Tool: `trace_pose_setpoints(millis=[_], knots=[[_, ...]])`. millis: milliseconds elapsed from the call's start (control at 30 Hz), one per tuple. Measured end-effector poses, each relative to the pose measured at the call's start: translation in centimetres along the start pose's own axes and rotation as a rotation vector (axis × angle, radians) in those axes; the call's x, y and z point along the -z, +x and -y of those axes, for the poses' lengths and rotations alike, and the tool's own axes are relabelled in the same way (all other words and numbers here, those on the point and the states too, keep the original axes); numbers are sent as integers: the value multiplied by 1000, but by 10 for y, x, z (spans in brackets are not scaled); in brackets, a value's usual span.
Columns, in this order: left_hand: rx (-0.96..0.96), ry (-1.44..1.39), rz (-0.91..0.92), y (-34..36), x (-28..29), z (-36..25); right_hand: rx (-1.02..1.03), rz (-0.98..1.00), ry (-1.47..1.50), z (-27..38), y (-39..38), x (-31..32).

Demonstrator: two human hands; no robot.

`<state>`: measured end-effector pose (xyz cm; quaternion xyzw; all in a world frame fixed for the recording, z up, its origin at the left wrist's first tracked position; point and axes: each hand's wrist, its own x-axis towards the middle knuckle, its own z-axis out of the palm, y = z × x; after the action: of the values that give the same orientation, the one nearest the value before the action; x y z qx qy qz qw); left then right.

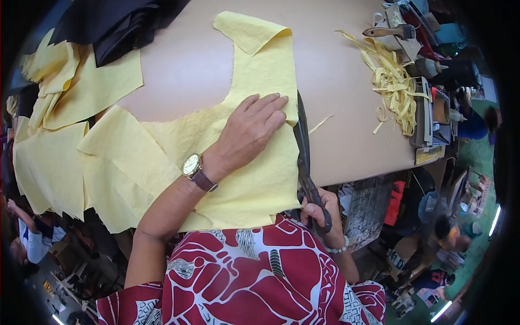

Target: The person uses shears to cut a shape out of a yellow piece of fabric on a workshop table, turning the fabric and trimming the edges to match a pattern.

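The left hand lay flat, fingers spread and pressed down, on a piece of yellow cloth that covered the near part of the table; a gold wristwatch with a brown strap sat on that wrist. The right hand, wearing a pale bead bracelet, was wrapped around the handles of a pair of dark scissors at the table's near edge. The blades ran away from the person along the right edge of the cloth, just beside the fingertips of the left hand; whether the blades stood apart or together could not be told. The cloth had a curved cut-out on its left side, and its far corner was folded over. More yellow pieces lay to the left, partly overlapping one another and hanging over the table's edge, with black fabric at the far left corner. A heap of thin yellow strips lay near the right end of the table, one loose strip between it and the scissors. A brush with a wooden handle rested beyond the heap.
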<state>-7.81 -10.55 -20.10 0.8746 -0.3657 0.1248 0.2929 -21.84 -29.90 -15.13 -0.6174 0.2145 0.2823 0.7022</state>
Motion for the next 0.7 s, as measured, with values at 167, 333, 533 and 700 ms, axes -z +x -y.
trace_pose_setpoints(millis=[167, 333, 533, 700], knots=[[106, -120, -14, 0, 0, 1, 55, 61, 188, -4, 1, 6], [-10, -57, 17, 0, 2, 2, 46, 35, 149, -3, 0, 4], [-49, -25, 31, -1, 0, 2, 52, -9, 77, -5, 5, -1], [-45, -29, 28, 0, 0, 2, 59, -61, 61, -3, 7, -10]])
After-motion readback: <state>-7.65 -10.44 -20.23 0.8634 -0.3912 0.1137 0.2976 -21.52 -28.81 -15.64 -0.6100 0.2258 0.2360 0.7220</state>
